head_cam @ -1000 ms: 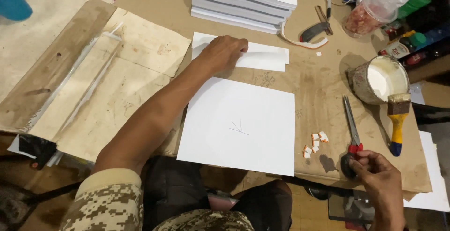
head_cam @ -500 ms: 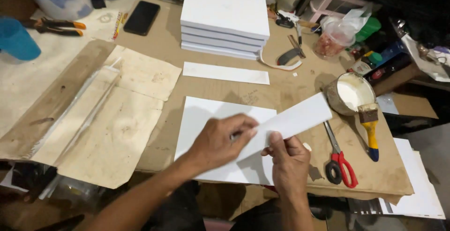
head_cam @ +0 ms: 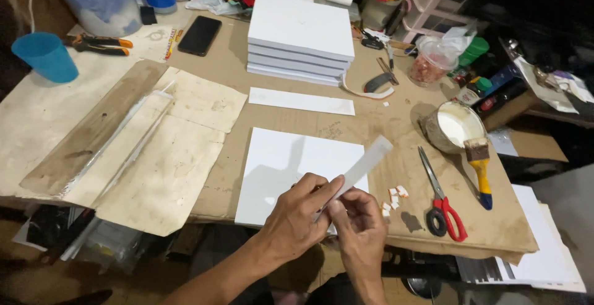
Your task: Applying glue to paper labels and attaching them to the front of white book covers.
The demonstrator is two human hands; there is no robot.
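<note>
White paper strip (head_cam: 362, 167) is pinched at its near end by my left hand (head_cam: 296, 218) and right hand (head_cam: 357, 231), and it rises toward 1 o'clock over the white sheet (head_cam: 284, 169) on the bench (head_cam: 383, 125). I judge it light, thin and easy to crease, so holding by the edges near the end seems best.

Your hands have open room over the flat white square sheet (head_cam: 284, 169) and the bare brown cardboard tabletop (head_cam: 235, 88) around it. Ahead, the tall stack of white boards (head_cam: 301, 39) blocks a straight reach. To your right, red-handled scissors (head_cam: 442, 200), a yellow-handled paintbrush (head_cam: 479, 169) and a round glue tin (head_cam: 456, 127) crowd the path.
</note>
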